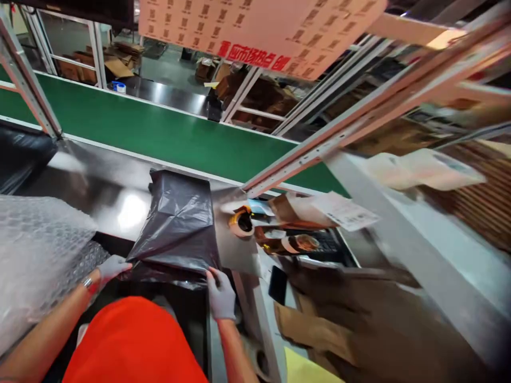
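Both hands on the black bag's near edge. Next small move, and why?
Probably pull the black bag toward the body: left hand and right hand each pinch a near corner, and the bag lies flat on the steel table, its far end toward the green conveyor.

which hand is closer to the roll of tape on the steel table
Right. The right hand grips the near edge of the black plastic bag, just below and left of the tape roll. The left hand holds the bag's far left corner.

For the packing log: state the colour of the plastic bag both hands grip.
Black and glossy: the plastic bag shows best in the head view.
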`<state>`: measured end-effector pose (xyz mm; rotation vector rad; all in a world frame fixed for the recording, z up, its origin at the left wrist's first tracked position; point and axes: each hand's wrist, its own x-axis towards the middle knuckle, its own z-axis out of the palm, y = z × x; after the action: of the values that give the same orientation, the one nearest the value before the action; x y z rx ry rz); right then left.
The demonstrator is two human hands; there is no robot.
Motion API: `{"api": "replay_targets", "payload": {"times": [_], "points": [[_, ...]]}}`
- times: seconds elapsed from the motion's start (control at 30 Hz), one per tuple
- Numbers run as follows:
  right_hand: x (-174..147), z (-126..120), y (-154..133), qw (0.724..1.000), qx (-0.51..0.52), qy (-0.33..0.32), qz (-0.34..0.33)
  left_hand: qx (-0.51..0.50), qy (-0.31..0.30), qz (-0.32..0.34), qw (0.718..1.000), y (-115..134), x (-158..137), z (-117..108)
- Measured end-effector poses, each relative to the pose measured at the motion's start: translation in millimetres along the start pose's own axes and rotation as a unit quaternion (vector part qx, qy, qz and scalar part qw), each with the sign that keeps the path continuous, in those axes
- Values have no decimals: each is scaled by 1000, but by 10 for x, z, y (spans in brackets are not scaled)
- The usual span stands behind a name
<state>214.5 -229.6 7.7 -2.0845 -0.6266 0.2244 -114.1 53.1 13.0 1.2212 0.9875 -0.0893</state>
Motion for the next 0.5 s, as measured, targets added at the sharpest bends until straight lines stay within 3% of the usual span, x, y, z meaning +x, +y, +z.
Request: {"api": "replay_targets", "payload": {"times": [0.1,0.2,0.3,0.5], "points": [[-213,856,-700,964,68,-220,-131,-85,-19,12,996,49,-73,-71],[-380,1492,-1153,929,52,-327,-164,-144,-39,19,989,28,-34,-74],[-445,1793,-1265,927,29,-346,-144,-184,-58,15,981,-22,90,-61],[-524,1929,-1178,938,48,-315,-132,-225,-114,-1,968,-49,257,-84]]}}
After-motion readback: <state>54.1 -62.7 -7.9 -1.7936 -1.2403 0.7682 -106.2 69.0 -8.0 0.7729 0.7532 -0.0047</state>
